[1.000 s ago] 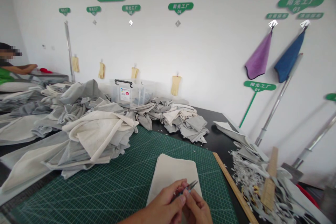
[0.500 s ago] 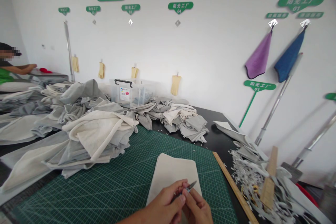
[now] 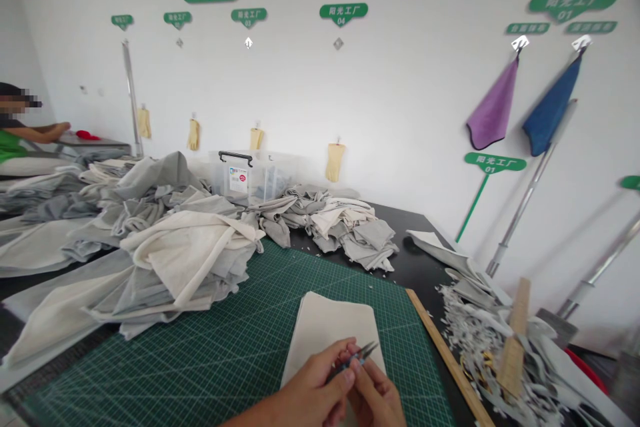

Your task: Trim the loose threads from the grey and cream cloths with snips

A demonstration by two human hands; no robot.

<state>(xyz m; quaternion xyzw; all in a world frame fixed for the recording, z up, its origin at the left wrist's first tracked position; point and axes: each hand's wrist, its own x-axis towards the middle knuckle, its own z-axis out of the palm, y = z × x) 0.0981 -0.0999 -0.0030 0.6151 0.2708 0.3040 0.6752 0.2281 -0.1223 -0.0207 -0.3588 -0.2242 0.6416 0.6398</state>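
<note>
Close together at the bottom of the head view are my two hands, over a stack of off-white cloth (image 3: 335, 317). Between the fingers is a small pair of thread snips (image 3: 369, 349) with pointed metal blades and a bit of blue at the handle. My left hand (image 3: 320, 377) is closed around the handle end, its thumb and fingertips pressed together. My right hand (image 3: 376, 392) pinches the snips near the base of the blades, which point up and right. The fingers hide most of the handle. Beneath the cloth lies a green cutting mat (image 3: 240, 360).
Grey and white cloths (image 3: 185, 267) are heaped on the left, with another pile (image 3: 345, 223) behind. A clear plastic box (image 3: 250, 177) stands at the back. Along the mat's right edge runs a wooden ruler (image 3: 445, 353), beside scraps (image 3: 465, 320) and another ruler (image 3: 513, 347). A person (image 3: 20, 130) sits far left.
The blades of the snips now show as two points slightly apart, where a single point showed before. Both hands have stayed almost in place.
</note>
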